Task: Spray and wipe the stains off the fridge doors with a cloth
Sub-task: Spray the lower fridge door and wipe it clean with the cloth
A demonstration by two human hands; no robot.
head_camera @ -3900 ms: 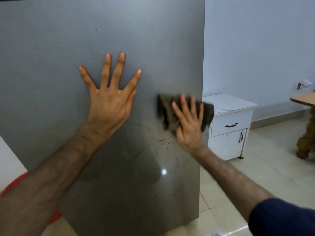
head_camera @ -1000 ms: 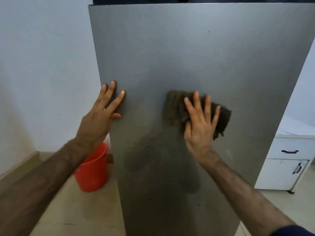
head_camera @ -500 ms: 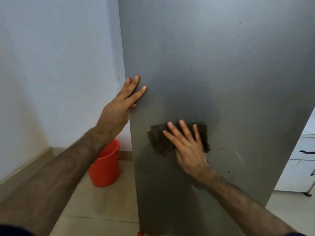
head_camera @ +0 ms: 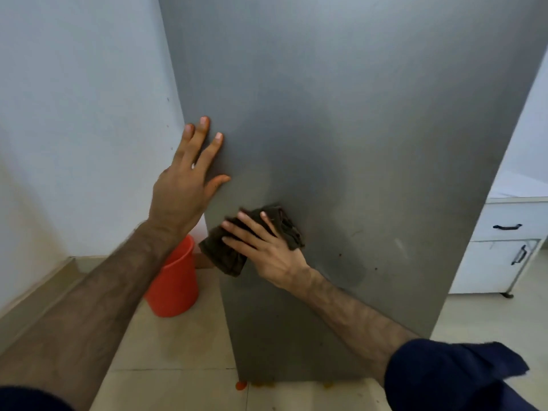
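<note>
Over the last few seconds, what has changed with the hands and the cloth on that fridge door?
The right hand has slid the dark cloth leftward and down across the fridge door, from its right edge to its left edge. The left hand shifted from mid-door to that left edge. Nothing was let go: the left hand's fingers stay flat, and the right hand still presses the cloth.

left hand (head_camera: 185,185): bare, no glove; a small glint is seen at a finger base, ring or not cannot be told
right hand (head_camera: 268,252): bare, no glove, no ring or watch seen
forearms: both uncovered from wrist to near elbow, visible hair
right sleeve (head_camera: 450,376): dark navy fabric, pushed up to the elbow, edge creased and uneven
left sleeve (head_camera: 26,400): same dark navy, only a sliver seen at the frame's bottom corner
</note>
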